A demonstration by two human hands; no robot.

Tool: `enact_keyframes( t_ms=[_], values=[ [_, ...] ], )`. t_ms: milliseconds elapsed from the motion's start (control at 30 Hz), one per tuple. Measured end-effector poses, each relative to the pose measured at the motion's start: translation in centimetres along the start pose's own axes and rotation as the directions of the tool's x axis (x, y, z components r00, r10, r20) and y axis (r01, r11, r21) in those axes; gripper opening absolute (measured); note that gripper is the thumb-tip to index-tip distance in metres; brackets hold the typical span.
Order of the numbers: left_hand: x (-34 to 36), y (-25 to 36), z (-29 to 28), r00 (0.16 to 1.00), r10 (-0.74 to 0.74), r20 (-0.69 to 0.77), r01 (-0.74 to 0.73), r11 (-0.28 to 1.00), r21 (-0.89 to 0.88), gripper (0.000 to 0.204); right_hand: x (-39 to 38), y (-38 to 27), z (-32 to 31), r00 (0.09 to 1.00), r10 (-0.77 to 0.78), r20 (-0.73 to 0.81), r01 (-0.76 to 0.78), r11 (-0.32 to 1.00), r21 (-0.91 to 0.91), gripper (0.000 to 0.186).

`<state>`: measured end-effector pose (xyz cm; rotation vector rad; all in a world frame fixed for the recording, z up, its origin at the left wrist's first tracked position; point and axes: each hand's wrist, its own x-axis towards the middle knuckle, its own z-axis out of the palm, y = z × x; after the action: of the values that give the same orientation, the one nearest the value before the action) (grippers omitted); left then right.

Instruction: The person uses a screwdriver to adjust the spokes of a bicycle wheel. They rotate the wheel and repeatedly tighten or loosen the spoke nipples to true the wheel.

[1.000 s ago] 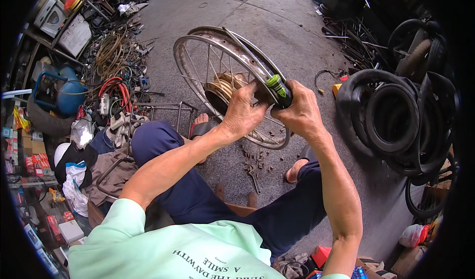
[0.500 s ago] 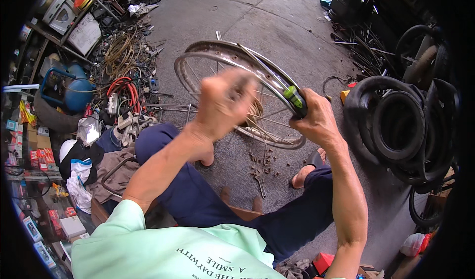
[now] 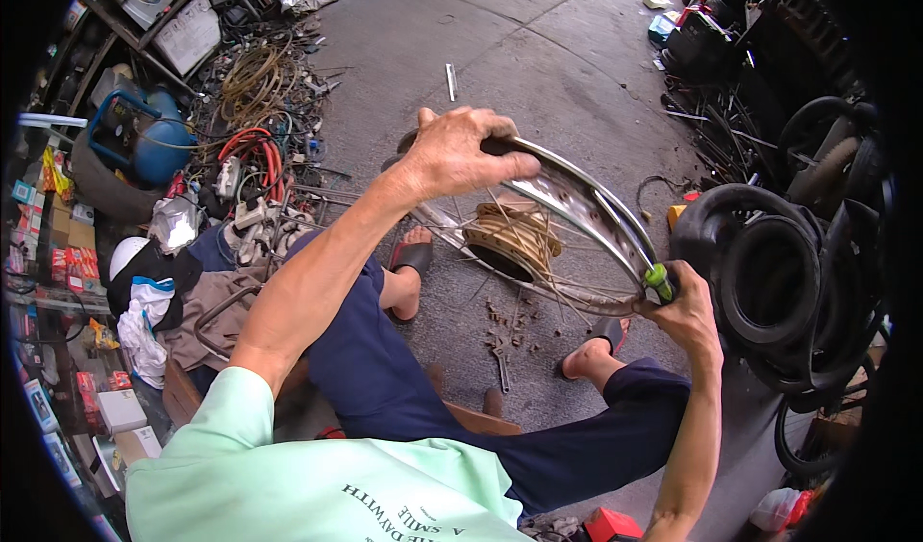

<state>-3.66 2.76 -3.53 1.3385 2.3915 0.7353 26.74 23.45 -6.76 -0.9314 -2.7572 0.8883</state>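
Observation:
A metal spoked wheel rim (image 3: 562, 188) is tilted above the floor between my legs, with a rusty, tan hub (image 3: 510, 234) and loose-looking spokes inside it. My left hand (image 3: 463, 154) is closed over the upper left of the rim, fingers wrapped on its edge. At the rim's right end my right hand (image 3: 688, 309) grips a green-handled screwdriver (image 3: 660, 282), its handle lying against the rim. Part of that handle is hidden by the fingers. Below the wheel, several small brown metal pieces (image 3: 517, 327) lie scattered beside a small wrench (image 3: 503, 369).
Black tyres (image 3: 769, 253) are stacked at the right. Tangled wires and cables (image 3: 260, 85), a blue air tank (image 3: 159, 148) and small boxed goods (image 3: 72, 268) crowd the left. A short metal strip (image 3: 451, 82) lies on the floor ahead.
My left hand, blurred above the wheel before, now holds the rim's upper left. The wheel and my right hand with the screwdriver have shifted right and nearer, and the hub shows more fully.

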Motion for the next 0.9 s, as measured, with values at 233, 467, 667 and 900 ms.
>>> enact_keyframes(
  t_ms=[233, 467, 667, 900],
  values=[
    [0.0, 5.1, 3.3, 0.979, 0.201, 0.031, -0.198, 0.977, -0.079, 0.049, -6.7, -1.2, -5.9, 0.919, 0.393, -0.014, -0.345, 0.822, 0.453, 0.04],
    [1.5, 4.9, 3.5, 0.985, 0.16, -0.061, -0.168, 0.974, -0.152, 0.043, -7.6, -0.5, -6.6, 0.842, 0.303, -0.446, 0.022, 0.808, 0.589, 0.034],
    [0.1, 4.6, 3.1, 0.997, 0.057, -0.052, -0.066, 0.978, -0.196, 0.047, -8.1, -1.9, -8.1, 0.591, 0.325, -0.739, 0.383, 0.693, 0.61, 0.034],
    [-1.4, 3.7, 2.7, 0.994, 0.067, -0.08, -0.084, 0.972, -0.221, 0.042, -9.9, -3.3, -3.2, 0.667, 0.468, -0.579, 0.182, 0.652, 0.736, 0.029]
  ],
)
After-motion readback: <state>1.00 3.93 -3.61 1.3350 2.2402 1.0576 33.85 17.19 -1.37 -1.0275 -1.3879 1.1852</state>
